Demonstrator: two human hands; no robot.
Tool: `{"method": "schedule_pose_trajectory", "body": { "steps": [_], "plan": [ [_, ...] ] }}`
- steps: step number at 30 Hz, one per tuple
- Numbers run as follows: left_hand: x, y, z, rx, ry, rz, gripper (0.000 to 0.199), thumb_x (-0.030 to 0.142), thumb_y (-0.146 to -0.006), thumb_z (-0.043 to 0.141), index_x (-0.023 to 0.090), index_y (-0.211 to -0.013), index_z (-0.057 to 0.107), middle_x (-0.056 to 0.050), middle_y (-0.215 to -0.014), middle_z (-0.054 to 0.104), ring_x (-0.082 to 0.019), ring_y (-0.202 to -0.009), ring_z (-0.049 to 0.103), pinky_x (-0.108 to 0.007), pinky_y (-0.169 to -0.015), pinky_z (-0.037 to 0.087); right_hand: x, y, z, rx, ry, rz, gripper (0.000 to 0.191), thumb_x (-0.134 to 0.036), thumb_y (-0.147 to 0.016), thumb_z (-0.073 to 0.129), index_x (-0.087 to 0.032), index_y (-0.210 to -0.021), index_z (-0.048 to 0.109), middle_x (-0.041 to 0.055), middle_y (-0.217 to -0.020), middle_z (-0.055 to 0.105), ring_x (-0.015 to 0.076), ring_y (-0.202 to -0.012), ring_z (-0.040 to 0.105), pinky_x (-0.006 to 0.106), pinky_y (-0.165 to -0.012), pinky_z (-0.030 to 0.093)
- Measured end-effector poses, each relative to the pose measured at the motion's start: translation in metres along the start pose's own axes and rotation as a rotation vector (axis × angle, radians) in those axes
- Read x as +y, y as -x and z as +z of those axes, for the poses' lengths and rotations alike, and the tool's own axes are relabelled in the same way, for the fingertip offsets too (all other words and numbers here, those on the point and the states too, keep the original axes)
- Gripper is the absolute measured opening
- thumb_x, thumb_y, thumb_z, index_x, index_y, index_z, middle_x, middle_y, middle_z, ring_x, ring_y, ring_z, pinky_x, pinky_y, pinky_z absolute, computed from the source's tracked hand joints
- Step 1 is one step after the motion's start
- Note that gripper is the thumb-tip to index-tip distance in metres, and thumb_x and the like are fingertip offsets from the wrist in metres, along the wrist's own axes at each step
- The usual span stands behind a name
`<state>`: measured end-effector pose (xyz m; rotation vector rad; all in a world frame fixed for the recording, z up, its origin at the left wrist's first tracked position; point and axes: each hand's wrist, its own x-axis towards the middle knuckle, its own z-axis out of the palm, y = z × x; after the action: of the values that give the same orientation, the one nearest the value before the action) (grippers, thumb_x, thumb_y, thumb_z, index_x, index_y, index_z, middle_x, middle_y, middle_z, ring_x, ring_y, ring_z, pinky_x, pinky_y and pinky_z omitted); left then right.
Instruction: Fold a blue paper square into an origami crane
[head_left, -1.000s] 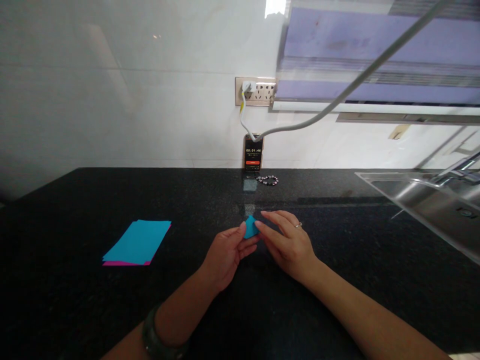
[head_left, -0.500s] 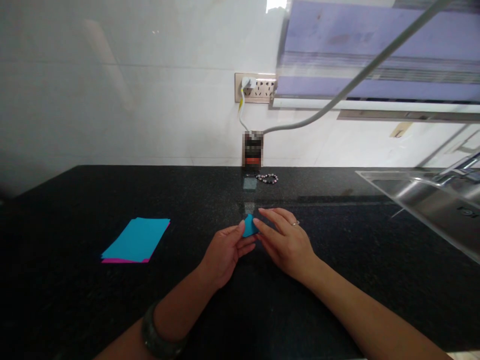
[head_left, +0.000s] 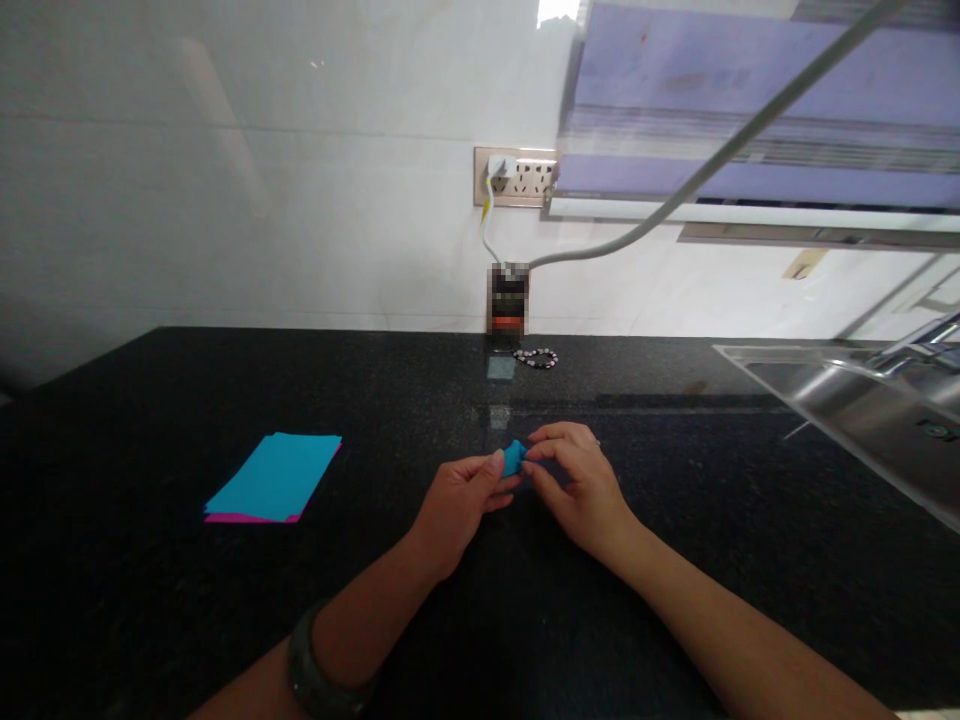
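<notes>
A small folded piece of blue paper (head_left: 513, 459) is between my hands, above the dark countertop. My left hand (head_left: 466, 500) pinches its left side, thumb on top and fingers beneath. At its right edge, the thumb and index finger of my right hand (head_left: 579, 480) close on the paper, with the other fingers curled above. The exact shape of the folds is too small to make out. Off to the left lies a stack of blue sheets (head_left: 277, 475) with a pink sheet (head_left: 251, 518) showing under its near edge.
A blurred-out device (head_left: 508, 300) leans on the wall at the back, its cable running up to a socket (head_left: 516, 178). A beaded strap (head_left: 536, 358) lies in front of it. The steel sink (head_left: 847, 400) is set into the countertop (head_left: 390, 380) on the right.
My right hand's fingers have gone from lying over the paper to pinching its right edge. The small paper has shifted slightly right and turned in my left hand.
</notes>
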<state>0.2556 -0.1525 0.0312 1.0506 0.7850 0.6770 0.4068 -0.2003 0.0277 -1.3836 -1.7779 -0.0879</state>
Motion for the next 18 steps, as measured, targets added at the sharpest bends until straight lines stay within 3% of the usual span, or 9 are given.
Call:
{"method": "schedule_pose_trajectory", "body": {
  "steps": [5,9,14,18],
  "plan": [
    [0.0025,0.0026,-0.0002,-0.03,-0.074,0.005,0.034,0.04,-0.076,0.054,0.012,-0.092,0.065,-0.011,-0.099,0.065,-0.021,-0.091,0.06,-0.03,-0.074,0.047,0.001,-0.0005,0.0,-0.031,-0.071,0.069,0.009,-0.016,-0.076,0.055,-0.02,-0.083,0.059,0.0058,-0.09,0.057,0.0188,-0.09,0.051,0.037,-0.08,0.04],
    [0.0017,0.0031,-0.0009,-0.087,-0.157,0.057,0.033,0.029,-0.067,0.065,0.014,-0.097,0.064,-0.007,-0.087,0.067,-0.018,-0.081,0.061,-0.025,-0.065,0.046,0.0021,0.0001,0.0014,-0.023,-0.148,0.142,0.004,-0.017,-0.076,0.054,-0.02,-0.078,0.057,0.0051,-0.088,0.057,0.0181,-0.088,0.051,0.036,-0.079,0.041],
    [-0.0005,0.0004,-0.0028,-0.013,-0.251,0.086,0.031,0.023,-0.067,0.063,0.015,-0.097,0.063,-0.004,-0.078,0.067,-0.014,-0.062,0.061,-0.021,-0.05,0.041,0.0046,0.0027,0.0053,0.001,-0.3,0.286,0.004,-0.02,-0.078,0.051,-0.019,-0.076,0.053,0.0053,-0.087,0.055,0.0166,-0.082,0.053,0.03,-0.067,0.045],
    [-0.0015,-0.0003,-0.0036,-0.017,-0.227,0.115,0.024,0.024,-0.068,0.062,0.014,-0.09,0.065,-0.003,-0.074,0.067,-0.013,-0.06,0.06,-0.022,-0.054,0.042,0.0028,0.0011,0.0037,-0.031,-0.369,0.29,0.004,-0.019,-0.077,0.053,-0.019,-0.08,0.056,0.0057,-0.091,0.054,0.0165,-0.084,0.053,0.028,-0.065,0.046]
  ]
}}
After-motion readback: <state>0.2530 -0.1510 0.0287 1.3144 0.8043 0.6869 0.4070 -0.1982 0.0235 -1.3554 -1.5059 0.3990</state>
